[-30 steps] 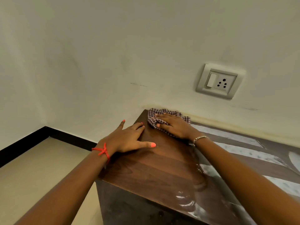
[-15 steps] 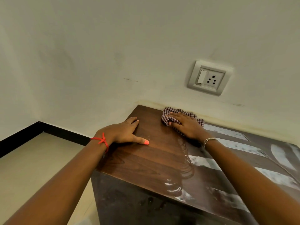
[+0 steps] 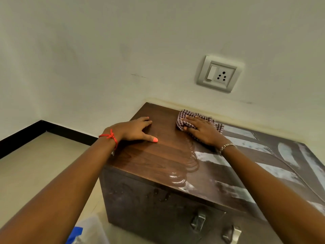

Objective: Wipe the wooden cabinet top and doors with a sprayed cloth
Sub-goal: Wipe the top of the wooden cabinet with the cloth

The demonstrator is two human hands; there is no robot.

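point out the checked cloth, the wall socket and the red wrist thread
checked cloth (image 3: 180, 121), head view, bunched left edge beside the fingers
wall socket (image 3: 222, 76), head view, white face with the pin holes
red wrist thread (image 3: 110, 136), head view, knot on the left wrist

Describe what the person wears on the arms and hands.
No sleeves are in view. A knotted red thread circles the wrist of the left hand, whose thumbnail is painted bright coral. The right hand has a thin silver-coloured bracelet at its wrist.
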